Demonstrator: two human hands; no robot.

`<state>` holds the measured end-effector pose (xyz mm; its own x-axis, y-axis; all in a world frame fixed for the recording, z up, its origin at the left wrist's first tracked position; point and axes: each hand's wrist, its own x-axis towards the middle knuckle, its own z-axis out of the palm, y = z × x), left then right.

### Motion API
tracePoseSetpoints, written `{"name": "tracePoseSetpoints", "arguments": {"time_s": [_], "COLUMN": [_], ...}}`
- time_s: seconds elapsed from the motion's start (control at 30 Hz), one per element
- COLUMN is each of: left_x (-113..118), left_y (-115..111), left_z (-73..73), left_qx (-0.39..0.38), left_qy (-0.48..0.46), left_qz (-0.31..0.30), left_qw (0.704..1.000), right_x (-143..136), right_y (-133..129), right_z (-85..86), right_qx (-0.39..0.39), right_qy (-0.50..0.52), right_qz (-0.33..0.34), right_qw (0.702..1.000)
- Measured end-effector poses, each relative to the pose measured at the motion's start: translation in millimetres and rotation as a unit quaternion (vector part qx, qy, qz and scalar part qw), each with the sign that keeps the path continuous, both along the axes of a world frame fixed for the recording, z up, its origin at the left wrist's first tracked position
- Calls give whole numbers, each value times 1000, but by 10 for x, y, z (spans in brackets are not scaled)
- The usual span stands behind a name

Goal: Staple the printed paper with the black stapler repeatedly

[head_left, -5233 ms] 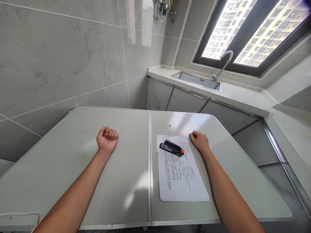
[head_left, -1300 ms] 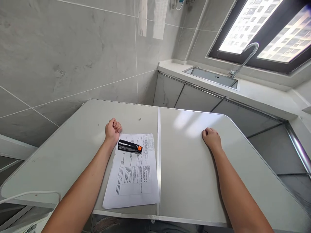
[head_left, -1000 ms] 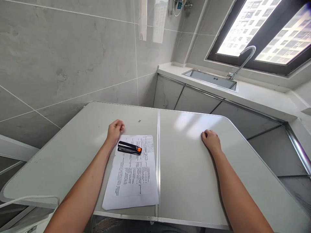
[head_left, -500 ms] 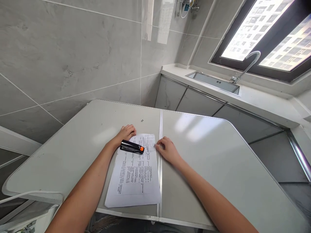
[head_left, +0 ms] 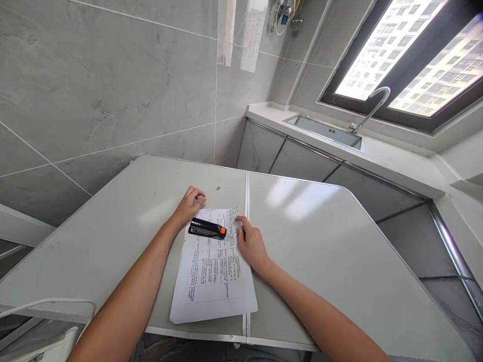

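Note:
Printed paper [head_left: 217, 296] lies on the table across its middle seam, its top right corner bent up a little. On its upper part rests a black stapler [head_left: 202, 227] with an orange end, touched by neither hand. My left hand [head_left: 188, 205] is just beyond the paper's top left corner, fingers loosely curled, thumb apart, holding nothing. At the upper right edge, my right hand [head_left: 253, 246] has its index finger and thumb on the paper by the bent corner.
Tiny loose staples [head_left: 218, 188] lie beyond the paper on the white folding table [head_left: 309, 261]. A tiled wall [head_left: 113, 75] stands behind. Back right are a counter with a sink [head_left: 324, 131], a tap [head_left: 377, 103] and a window. A white cable [head_left: 49, 300] hangs at the left.
My left hand has shifted slightly up and away from the paper, its fingers looser. My right hand has moved left onto the paper's edge. The paper has turned slightly and its corner has lifted.

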<state>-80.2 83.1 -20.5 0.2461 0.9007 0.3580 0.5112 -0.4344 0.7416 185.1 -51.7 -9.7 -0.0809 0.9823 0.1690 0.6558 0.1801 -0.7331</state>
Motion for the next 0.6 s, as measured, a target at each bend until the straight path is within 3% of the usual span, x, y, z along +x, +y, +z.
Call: {"name": "tracePoseSetpoints", "arguments": {"time_s": [0.13,0.27,0.37,0.53,0.6], "left_x": [11,50,116,304,389], "left_y": [-33,-80,-154,-361,-443], "left_z": [25,84,166,310,342], "left_qx": [-1,15,28,-23,-27], "left_qy": [8,36,67,102,132], "left_qz": [12,-22,-66,-199,-225], "left_qw": [1000,999,995,974,965], "right_x": [163,384,555,824,921], "right_y": [13,-7,-30,6,39], "right_z": [9,3,-4,-34,-41], "right_qx": [-11,0,-11,-16,-20], "right_qy": [8,22,21,15,7], "right_qz": [-22,-59,-79,-114,-125], "right_qw": [1000,998,997,993,992]}}
